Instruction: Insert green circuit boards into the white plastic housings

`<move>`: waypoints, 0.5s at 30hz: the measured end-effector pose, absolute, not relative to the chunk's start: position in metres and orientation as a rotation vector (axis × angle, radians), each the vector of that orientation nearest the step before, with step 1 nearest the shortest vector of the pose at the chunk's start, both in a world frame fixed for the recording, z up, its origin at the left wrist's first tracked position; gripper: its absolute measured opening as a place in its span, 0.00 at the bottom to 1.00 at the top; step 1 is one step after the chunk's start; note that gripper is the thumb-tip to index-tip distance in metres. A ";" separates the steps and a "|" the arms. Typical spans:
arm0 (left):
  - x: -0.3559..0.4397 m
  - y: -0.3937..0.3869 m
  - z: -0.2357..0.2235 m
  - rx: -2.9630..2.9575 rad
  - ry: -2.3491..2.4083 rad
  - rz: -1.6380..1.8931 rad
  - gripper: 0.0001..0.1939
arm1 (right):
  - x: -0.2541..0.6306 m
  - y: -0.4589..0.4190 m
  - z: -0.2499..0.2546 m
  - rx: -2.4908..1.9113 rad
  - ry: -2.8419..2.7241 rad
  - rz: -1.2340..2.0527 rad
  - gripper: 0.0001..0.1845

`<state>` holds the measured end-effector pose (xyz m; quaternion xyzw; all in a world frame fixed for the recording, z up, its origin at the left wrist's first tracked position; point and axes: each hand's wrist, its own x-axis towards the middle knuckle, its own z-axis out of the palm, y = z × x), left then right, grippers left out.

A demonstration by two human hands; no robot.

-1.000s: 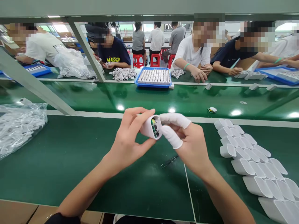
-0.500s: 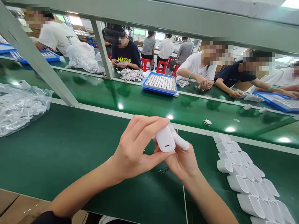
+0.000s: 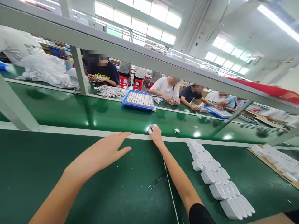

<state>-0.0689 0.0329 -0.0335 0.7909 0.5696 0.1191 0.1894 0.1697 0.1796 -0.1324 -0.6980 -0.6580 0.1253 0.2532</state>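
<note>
Right hand (image 3: pixel 156 134) outstretched, gripping white charger (image 3: pixel 151 128), left hand (image 3: pixel 106 153) flat, empty.

Factory hall: green conveyor belt (image 3: pixel 70 109) running across between green worktops (image 3: pixel 35 174); grey metal frame rail (image 3: pixel 140 59) slanting overhead. Red stools (image 3: pixel 122 81) standing behind. High windows (image 3: pixel 140 23) and ceiling strip lights (image 3: pixel 277 21) shining on white walls.
</note>
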 end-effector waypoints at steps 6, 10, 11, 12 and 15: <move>-0.093 0.040 -0.052 2.316 1.728 0.540 0.31 | 0.185 0.146 -0.104 -2.139 -2.037 0.081 0.20; -0.106 0.038 -0.063 2.423 1.637 0.670 0.30 | 0.246 0.076 -0.065 -2.521 -2.023 -0.112 0.13; -0.109 0.039 -0.067 2.450 1.616 0.731 0.29 | 0.263 0.057 -0.059 -2.623 -1.990 -0.158 0.12; -0.111 0.040 -0.071 2.484 1.589 0.802 0.29 | 0.278 0.039 -0.055 -2.715 -1.961 -0.188 0.11; -0.116 0.046 -0.085 2.570 1.496 1.077 0.28 | 0.312 0.000 -0.058 -2.883 -1.932 -0.182 0.06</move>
